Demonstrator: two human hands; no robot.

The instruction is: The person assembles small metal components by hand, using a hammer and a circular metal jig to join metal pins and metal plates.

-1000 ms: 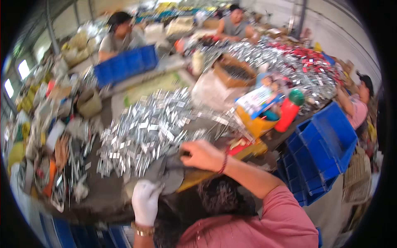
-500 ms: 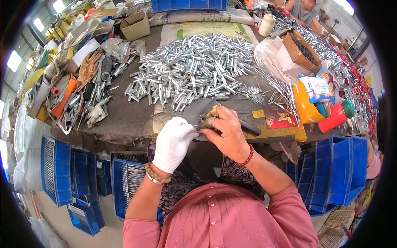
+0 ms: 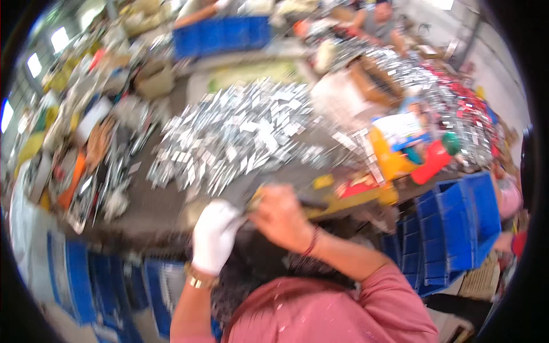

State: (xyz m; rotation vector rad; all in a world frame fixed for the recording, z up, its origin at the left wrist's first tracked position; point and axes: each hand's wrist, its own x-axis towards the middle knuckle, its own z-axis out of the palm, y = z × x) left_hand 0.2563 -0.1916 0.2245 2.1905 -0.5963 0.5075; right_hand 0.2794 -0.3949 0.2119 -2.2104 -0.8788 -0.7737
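Note:
My left hand [image 3: 214,237], in a white knit glove, is at the near edge of the worktable, with its fingers pinched together. Bare except for a dark red bead bracelet at the wrist, my right hand [image 3: 283,220] is closed too, its fingertips meeting the glove's. Blur and the fingers hide whatever small thing lies between them. A dark, rod-like shape [image 3: 311,201] sticks out to the right from behind my right hand. Beyond both hands a broad heap of short, shiny metal tubes [image 3: 240,134] covers the middle of the worktable.
Left lie tools and a brown glove [image 3: 98,143]. Right are thin metal rods [image 3: 370,155], a yellow container [image 3: 389,154], a red bottle with green cap [image 3: 432,163] and a carton [image 3: 372,80]. Blue bins [image 3: 457,223] flank me below; another blue bin [image 3: 223,37] stands at the far side.
The whole view has swung and blurred, so the table sits lower and further left. My hands stay together at the table edge. Another person's arm now shows behind the far blue bin.

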